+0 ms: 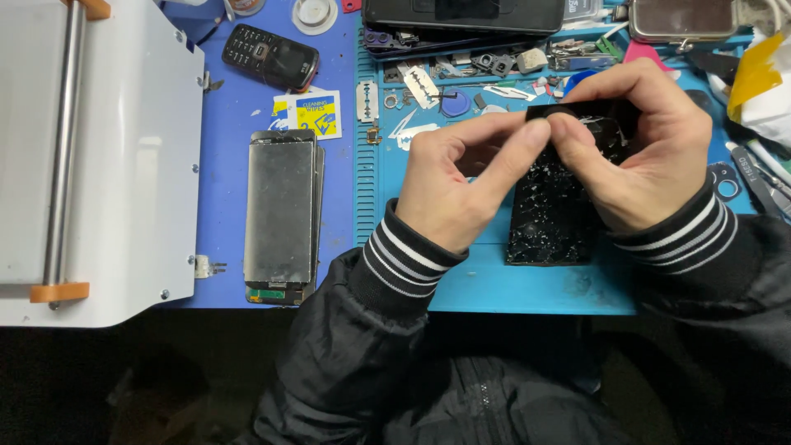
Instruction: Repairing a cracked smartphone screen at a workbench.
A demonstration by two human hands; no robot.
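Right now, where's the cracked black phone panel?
Head view, right of centre: cracked black panel on the blue mat, upper end pinched between left hand and right hand.

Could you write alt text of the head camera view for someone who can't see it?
Both hands, left hand and right hand, pinch the top of a cracked black phone panel over a blue work mat. A bare metal phone frame lies to the left.

Cracked phone panel [550, 216] lies on mat [494, 284], right of bare phone frame [282, 213].

Bare mat strip [527, 288] free nr edge (parts clutter [494, 70] behind).
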